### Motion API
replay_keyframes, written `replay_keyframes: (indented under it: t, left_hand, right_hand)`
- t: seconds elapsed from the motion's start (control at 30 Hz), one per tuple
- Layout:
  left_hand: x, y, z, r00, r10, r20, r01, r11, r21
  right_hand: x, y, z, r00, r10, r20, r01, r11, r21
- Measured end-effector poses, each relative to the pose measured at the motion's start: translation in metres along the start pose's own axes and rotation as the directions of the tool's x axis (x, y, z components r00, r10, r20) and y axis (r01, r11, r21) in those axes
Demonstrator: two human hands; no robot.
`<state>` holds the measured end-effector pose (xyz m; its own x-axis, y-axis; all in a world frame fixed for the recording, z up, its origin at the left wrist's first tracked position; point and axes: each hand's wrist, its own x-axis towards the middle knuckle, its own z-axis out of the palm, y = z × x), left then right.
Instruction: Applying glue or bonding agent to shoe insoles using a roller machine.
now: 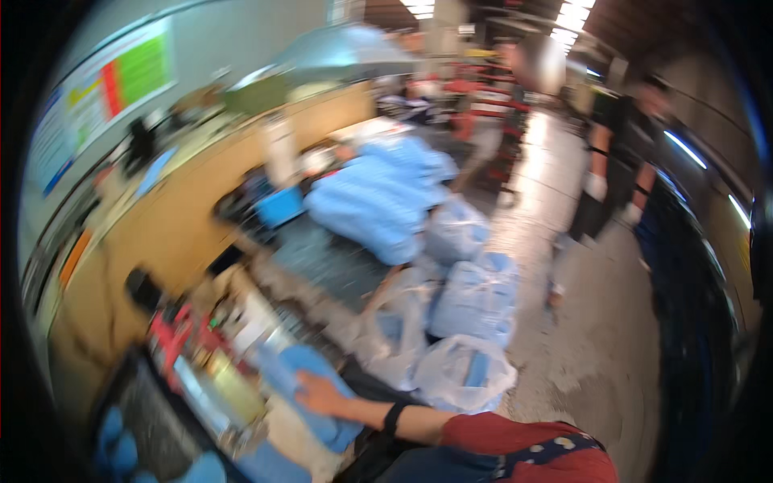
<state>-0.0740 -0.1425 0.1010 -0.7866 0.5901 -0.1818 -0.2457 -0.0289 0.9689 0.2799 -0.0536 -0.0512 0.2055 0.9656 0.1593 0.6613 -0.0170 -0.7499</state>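
Observation:
My right hand (320, 396), with a black band on its wrist, reaches in from the lower right. It lies over a blue, flat, rounded piece (310, 360) on the near bench; its blurred fingers appear stretched out rather than wrapped around it. More blue material (278, 463) lies by the bench's near edge. Left of the hand, a yellowish object (229, 385) and a red-handled item (171, 338) sit among blurred clutter. My left hand is out of view.
Stacked blue sheets (378, 197) cover a dark table (330, 262) ahead, with a blue box (279, 208) beside them. Several filled plastic bags (465, 372) stand to the right. A dark bin (153, 414) holds blue pieces at lower left. Another person (620, 153) walks in the aisle.

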Motion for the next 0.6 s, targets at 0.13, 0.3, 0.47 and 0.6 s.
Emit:
replay_keyframes:
  t: [0.13,0.3,0.47,0.6]
  left_hand:
    - [0.004,-0.002,-0.001,0.951,0.250,-0.182,-0.254,0.967,0.004]
    - [-0.021,0.011,-0.010,0.873,0.466,-0.141,-0.437,0.878,0.197]
    - [-0.061,0.047,0.019,0.893,0.450,-0.013,-0.449,0.893,0.040]
    - [-0.084,0.058,0.070,0.868,0.398,0.298,-0.351,0.915,-0.200]
  right_hand:
    - [0.010,0.011,-0.022,0.988,0.145,0.046,-0.152,0.934,0.322]
    - [0.033,-0.015,-0.079,0.997,0.056,-0.059,-0.012,0.818,0.575]
    - [0.054,-0.064,-0.120,0.878,-0.415,-0.239,0.446,0.890,0.096]
    - [0.062,-0.099,-0.119,0.780,-0.586,-0.219,0.573,0.810,-0.126]
